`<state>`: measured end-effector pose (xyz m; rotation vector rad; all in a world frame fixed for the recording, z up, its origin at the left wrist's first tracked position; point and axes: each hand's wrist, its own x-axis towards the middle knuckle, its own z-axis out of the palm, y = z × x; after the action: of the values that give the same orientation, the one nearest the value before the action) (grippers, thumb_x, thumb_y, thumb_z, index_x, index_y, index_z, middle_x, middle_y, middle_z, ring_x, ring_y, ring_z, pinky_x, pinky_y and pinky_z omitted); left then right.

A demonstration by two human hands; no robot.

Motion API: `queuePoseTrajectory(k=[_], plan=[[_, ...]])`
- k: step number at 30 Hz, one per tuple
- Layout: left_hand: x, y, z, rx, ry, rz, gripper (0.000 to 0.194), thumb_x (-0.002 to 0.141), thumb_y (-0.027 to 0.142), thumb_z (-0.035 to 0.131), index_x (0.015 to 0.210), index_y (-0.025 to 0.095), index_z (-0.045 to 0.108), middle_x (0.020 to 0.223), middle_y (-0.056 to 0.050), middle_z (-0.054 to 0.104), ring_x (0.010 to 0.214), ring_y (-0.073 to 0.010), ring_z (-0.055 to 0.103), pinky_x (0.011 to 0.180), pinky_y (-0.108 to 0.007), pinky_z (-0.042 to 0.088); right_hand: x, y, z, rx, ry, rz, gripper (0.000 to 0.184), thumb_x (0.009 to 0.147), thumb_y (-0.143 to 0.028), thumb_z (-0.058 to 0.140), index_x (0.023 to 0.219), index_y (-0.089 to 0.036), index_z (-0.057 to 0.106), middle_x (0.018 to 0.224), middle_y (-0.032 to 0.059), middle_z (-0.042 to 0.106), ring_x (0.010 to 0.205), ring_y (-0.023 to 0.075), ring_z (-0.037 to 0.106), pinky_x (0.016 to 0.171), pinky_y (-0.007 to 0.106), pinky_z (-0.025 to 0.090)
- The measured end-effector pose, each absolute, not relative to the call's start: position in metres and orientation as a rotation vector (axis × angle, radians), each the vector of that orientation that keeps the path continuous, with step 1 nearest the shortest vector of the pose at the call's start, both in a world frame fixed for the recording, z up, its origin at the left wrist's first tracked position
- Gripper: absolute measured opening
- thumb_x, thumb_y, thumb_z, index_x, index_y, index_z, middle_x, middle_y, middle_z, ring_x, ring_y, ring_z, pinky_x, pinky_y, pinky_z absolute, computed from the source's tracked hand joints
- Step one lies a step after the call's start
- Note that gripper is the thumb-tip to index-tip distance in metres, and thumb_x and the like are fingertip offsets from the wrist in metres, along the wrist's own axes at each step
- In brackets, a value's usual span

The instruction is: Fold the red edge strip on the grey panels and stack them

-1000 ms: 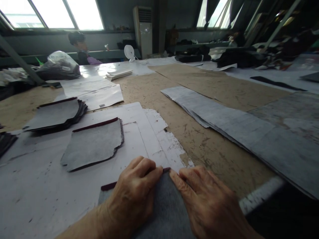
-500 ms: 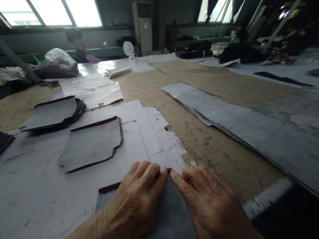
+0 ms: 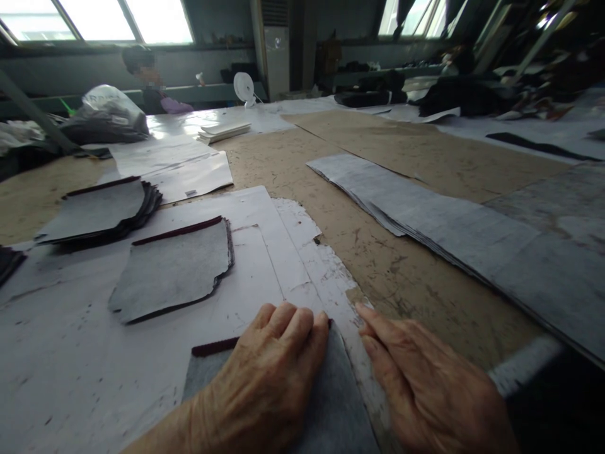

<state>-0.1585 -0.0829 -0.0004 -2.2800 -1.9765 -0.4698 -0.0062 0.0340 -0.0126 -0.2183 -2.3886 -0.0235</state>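
Observation:
A grey fabric piece with a dark maroon strip folded along its top edge lies before me. My left hand rests over this edge, its fingers curled together and pressing on the fold. Part of the strip shows on either side of the hand. Just right of the piece, my right hand is apart from it, holding nothing, its fingers stretched forward. Further up on the left sit a similar stack of fabric pieces and a thicker stack, both with maroon top edges.
White card sheets cover the near left of the brown-topped table. Long layered grey sheets run along the right. Behind are a small white fan, a plastic bag and a person at the far left.
My right hand has let go of the strip's right end and moved right, off the fabric. My left hand has shifted slightly right along the fold.

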Motion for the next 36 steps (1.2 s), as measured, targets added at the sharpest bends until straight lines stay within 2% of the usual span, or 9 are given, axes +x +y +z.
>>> queuePoseTrajectory(k=[4, 8, 12, 16, 19, 24, 30, 33, 36], plan=[[-0.157, -0.082, 0.003, -2.308, -2.038, -0.361, 0.051, 0.072, 0.008, 0.040, 0.123, 0.007, 0.038, 0.097, -0.011, 0.050, 0.080, -0.0235, 0.044, 0.070, -0.041, 0.046, -0.006, 0.034, -0.013, -0.292, -2.386, 0.172, 0.027, 0.086, -0.008, 0.042, 0.103, -0.010, 0.062, 0.088, 0.0058, 0.066, 0.081, 0.0137, 0.059, 0.075, 0.024, 0.047], [-0.156, -0.079, 0.005, -2.311, -2.081, -0.291, 0.055, 0.068, 0.008, 0.044, 0.124, 0.009, 0.039, 0.095, -0.011, 0.050, 0.077, -0.0236, 0.044, 0.066, -0.042, 0.046, -0.009, 0.032, -0.014, -0.278, -2.359, 0.240, 0.028, 0.085, -0.007, 0.043, 0.105, -0.012, 0.062, 0.088, 0.0059, 0.064, 0.082, 0.0142, 0.057, 0.074, 0.025, 0.048], [-0.159, -0.080, 0.003, -2.209, -2.163, -0.490, 0.063, 0.067, 0.009, 0.045, 0.129, 0.012, 0.034, 0.100, -0.011, 0.050, 0.082, -0.0245, 0.045, 0.071, -0.045, 0.046, -0.013, 0.031, -0.013, -0.243, -2.375, 0.222, 0.029, 0.083, -0.005, 0.044, 0.106, -0.011, 0.062, 0.087, 0.0072, 0.063, 0.079, 0.0151, 0.057, 0.070, 0.027, 0.051], [-0.169, -0.090, 0.002, -2.032, -2.212, -0.998, 0.042, 0.078, 0.007, 0.040, 0.119, 0.014, 0.043, 0.095, -0.009, 0.053, 0.083, -0.0193, 0.050, 0.074, -0.038, 0.048, -0.011, 0.034, -0.012, -0.274, -2.383, 0.235, 0.030, 0.085, -0.007, 0.040, 0.108, -0.010, 0.060, 0.089, 0.0085, 0.062, 0.083, 0.0166, 0.058, 0.074, 0.030, 0.052], [-0.176, -0.096, 0.004, -1.961, -2.298, -1.177, 0.027, 0.079, 0.009, 0.046, 0.103, 0.016, 0.053, 0.086, -0.004, 0.055, 0.077, -0.0158, 0.052, 0.069, -0.033, 0.047, -0.008, 0.037, -0.012, -0.302, -2.370, 0.216, 0.030, 0.086, -0.008, 0.038, 0.105, -0.011, 0.061, 0.092, 0.0091, 0.061, 0.086, 0.0173, 0.057, 0.077, 0.030, 0.051], [-0.178, -0.096, 0.005, -2.121, -2.126, -1.057, 0.020, 0.080, 0.008, 0.043, 0.085, 0.014, 0.061, 0.081, -0.006, 0.054, 0.073, -0.0159, 0.050, 0.063, -0.031, 0.046, -0.010, 0.031, -0.007, -0.219, -2.366, 0.135, 0.027, 0.083, -0.006, 0.044, 0.102, -0.011, 0.064, 0.093, 0.0096, 0.062, 0.088, 0.0202, 0.055, 0.078, 0.034, 0.049], [-0.174, -0.099, 0.011, -2.332, -1.974, -0.628, 0.023, 0.077, 0.009, 0.038, 0.089, 0.008, 0.057, 0.081, -0.011, 0.051, 0.072, -0.0205, 0.044, 0.062, -0.038, 0.046, -0.031, 0.013, -0.004, -0.019, -2.460, 0.072, 0.039, 0.082, 0.000, 0.030, 0.096, -0.010, 0.065, 0.089, 0.0075, 0.065, 0.086, 0.0224, 0.055, 0.078, 0.039, 0.044], [-0.175, -0.100, 0.010, -2.315, -2.039, -0.752, 0.021, 0.078, 0.010, 0.038, 0.087, 0.011, 0.057, 0.080, -0.010, 0.050, 0.073, -0.0201, 0.045, 0.064, -0.037, 0.046, -0.034, 0.016, -0.004, -0.014, -2.492, 0.113, 0.038, 0.082, -0.002, 0.030, 0.094, -0.012, 0.065, 0.087, 0.0064, 0.064, 0.082, 0.0223, 0.055, 0.074, 0.039, 0.043], [-0.178, -0.100, 0.006, -2.223, -2.100, -1.001, 0.021, 0.078, 0.009, 0.042, 0.092, 0.012, 0.057, 0.082, -0.008, 0.051, 0.075, -0.0191, 0.047, 0.068, -0.036, 0.045, -0.032, 0.026, -0.004, -0.117, -2.420, 0.287, 0.026, 0.084, -0.008, 0.041, 0.095, -0.014, 0.064, 0.086, 0.0057, 0.062, 0.081, 0.0184, 0.054, 0.073, 0.033, 0.045]])
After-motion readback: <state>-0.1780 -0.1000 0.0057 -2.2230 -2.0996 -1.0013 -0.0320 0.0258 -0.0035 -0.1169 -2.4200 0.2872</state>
